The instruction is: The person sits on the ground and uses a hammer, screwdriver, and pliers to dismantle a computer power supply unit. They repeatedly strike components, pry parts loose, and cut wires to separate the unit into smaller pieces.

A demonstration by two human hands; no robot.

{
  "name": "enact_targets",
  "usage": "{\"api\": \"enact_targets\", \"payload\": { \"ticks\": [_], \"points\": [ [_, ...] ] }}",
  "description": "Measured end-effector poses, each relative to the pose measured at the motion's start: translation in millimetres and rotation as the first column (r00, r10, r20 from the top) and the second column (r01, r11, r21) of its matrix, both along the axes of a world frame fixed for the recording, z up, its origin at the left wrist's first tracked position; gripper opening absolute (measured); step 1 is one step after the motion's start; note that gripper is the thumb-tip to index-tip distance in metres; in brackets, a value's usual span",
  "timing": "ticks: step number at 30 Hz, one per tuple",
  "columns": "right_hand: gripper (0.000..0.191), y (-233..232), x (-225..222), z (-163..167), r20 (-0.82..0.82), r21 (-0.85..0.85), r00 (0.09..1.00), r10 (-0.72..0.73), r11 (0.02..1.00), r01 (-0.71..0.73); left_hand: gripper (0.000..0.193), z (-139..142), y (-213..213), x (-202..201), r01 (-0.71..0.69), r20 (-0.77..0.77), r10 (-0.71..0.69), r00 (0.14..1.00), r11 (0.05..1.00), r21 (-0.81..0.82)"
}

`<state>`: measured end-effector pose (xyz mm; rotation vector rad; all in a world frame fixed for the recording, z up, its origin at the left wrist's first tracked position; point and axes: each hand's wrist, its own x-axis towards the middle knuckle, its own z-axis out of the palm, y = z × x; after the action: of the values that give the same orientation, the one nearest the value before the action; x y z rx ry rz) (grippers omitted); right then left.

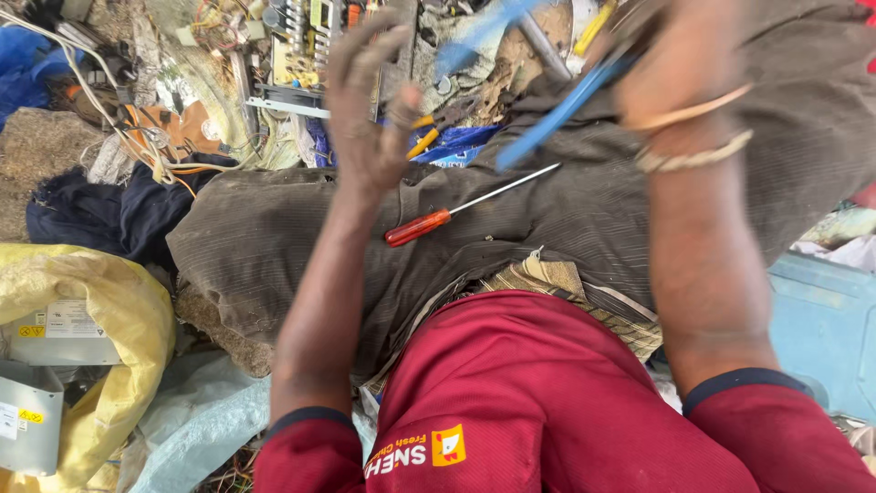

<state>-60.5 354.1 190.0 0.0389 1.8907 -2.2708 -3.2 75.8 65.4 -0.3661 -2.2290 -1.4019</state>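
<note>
The right hand (671, 87), blurred at one o'clock, grips a blue-handled tool (557, 114). The left hand (365, 110), at eleven, spreads its fingers. A red-handled screwdriver (447, 217) lies centre on brown cloth (274, 237), with scrap electronics (301, 46) at twelve.

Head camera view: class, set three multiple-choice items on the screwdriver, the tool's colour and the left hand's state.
1. Where does the screwdriver lie?
A on the person's lap
B inside the yellow sack
C on the circuit board

2. What colour are the handles of the tool in the right hand?
A green
B blue
C white

3. How is the left hand?
A gripping the screwdriver
B open and empty
C under the cloth

Answers: 1 A, it rests on the brown trousers; 2 B, blue handles run from the hand; 3 B, fingers spread, nothing held.
</note>
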Motion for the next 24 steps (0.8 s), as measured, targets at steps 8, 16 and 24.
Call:
{"api": "enact_targets", "payload": {
  "ticks": [8,16,24],
  "points": [
    [0.047,-38,38,-61,0.278,-0.507,0.875,0.397,0.834,-0.217,0.036,0,65,72,-0.238,0.65,-0.423,0.632,0.692,0.682],
    [0.08,-50,67,-119,0.413,-0.698,0.672,0.615,0.688,-0.2,0.021,-29,55,53,-0.063,0.328,0.093,0.94,0.993,-0.102],
    [0.073,-57,70,-144,0.38,-0.26,0.797,0.469,0.881,-0.394,0.024,-48,-92,-33,-0.413,-0.017,0.472,0.882,0.753,-0.513]
  ]
}}
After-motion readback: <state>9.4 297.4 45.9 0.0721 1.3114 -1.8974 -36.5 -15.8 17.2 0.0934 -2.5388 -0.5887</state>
